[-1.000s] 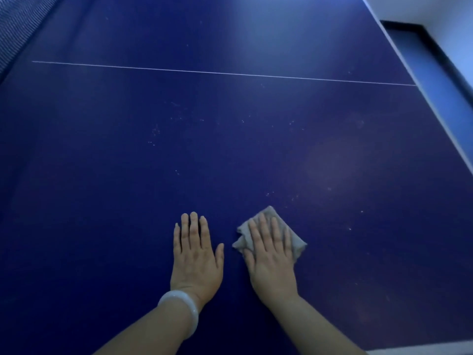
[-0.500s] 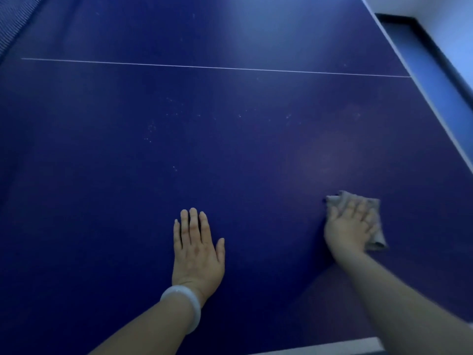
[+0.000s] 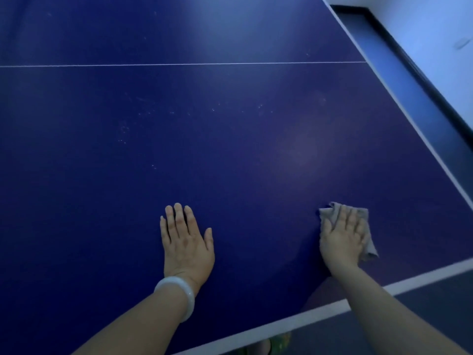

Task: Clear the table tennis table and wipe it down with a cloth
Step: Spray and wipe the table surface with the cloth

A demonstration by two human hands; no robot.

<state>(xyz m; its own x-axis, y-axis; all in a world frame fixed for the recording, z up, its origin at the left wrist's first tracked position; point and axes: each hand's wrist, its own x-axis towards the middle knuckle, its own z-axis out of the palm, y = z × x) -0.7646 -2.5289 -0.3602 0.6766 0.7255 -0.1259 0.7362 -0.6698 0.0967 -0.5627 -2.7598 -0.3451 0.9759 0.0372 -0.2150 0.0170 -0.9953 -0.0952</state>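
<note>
The dark blue table tennis table [image 3: 230,139] fills the head view, with a thin white centre line across it. My right hand [image 3: 341,237] presses flat, fingers straight, on a crumpled grey cloth [image 3: 364,226] near the table's right front corner; the cloth shows beyond my fingertips and to the right of my hand. My left hand [image 3: 185,239] rests flat on the bare surface to the left, fingers straight, with a pale bangle on the wrist. Faint pale specks dot the surface further out.
The table's white front edge [image 3: 294,319] runs diagonally just behind my wrists, and its white right edge [image 3: 409,119] slants toward the far corner. Beyond the right edge lie dark floor and a pale wall [image 3: 435,34].
My right hand slid the cloth from beside my left hand out to the right, then stayed near there. My left hand stayed put. The view tilted, bringing the front edge into sight.
</note>
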